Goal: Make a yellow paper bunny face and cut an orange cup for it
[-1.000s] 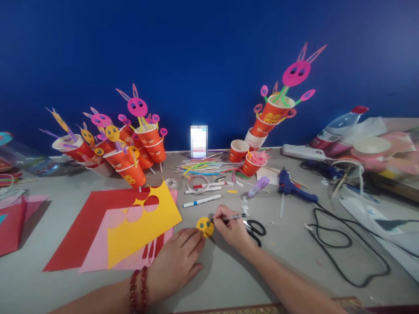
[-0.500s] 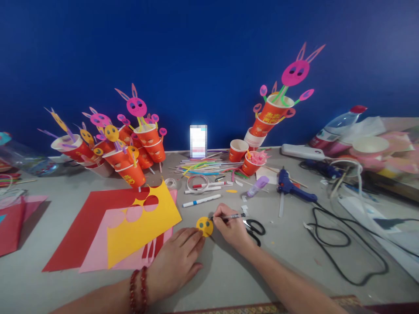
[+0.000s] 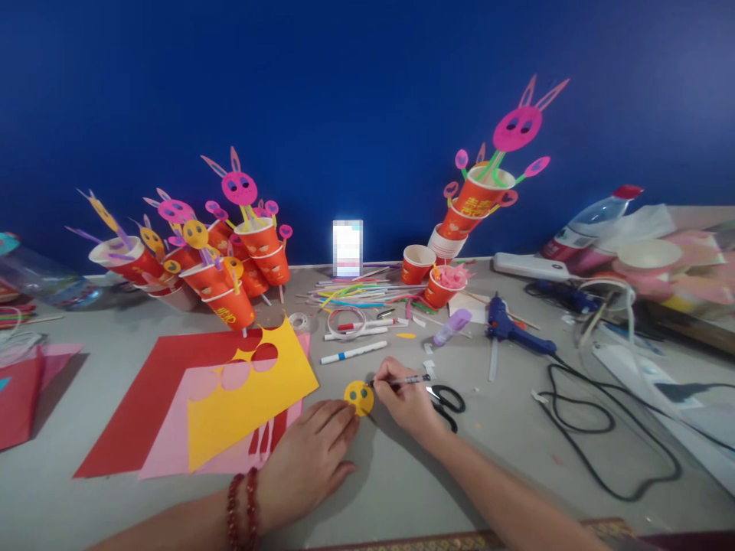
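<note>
At lower centre, the left hand (image 3: 310,459), spread flat, overlaps a yellow disc (image 3: 359,396); the right hand (image 3: 405,402) pinches a pen (image 3: 416,379), partly hiding scissors (image 3: 451,388). Right of centre, a cup (image 3: 439,297) holds pink scraps (image 3: 453,277).

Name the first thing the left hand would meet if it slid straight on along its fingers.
The small round yellow paper face, whose near edge the left hand seems to touch; beyond it, probably the slim dark pen in the right hand, though depth is unclear.
</note>
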`<state>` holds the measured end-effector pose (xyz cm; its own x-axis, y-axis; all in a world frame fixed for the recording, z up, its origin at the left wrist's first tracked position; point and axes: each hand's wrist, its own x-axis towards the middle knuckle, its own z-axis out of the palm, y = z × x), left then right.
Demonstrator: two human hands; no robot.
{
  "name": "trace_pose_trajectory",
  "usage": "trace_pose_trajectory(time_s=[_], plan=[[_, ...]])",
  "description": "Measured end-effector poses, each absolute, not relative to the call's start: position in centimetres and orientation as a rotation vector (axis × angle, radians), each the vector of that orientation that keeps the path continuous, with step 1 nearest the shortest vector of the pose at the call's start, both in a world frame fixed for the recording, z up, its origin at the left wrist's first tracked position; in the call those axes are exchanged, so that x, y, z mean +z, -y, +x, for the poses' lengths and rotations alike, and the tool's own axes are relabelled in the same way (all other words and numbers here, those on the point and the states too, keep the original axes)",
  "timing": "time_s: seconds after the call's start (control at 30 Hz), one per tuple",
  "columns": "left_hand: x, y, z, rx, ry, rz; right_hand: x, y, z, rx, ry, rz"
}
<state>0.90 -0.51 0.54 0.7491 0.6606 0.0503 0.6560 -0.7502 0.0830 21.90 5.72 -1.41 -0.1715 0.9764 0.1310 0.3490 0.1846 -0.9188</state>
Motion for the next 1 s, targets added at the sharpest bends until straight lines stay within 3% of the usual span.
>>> trace_pose_trajectory(time_s=[1.0], plan=[[0.55,0.55,0.78,0.135,-1.085,2.878,-1.45,-5.53,21.94,0.982,1.665,-1.298]])
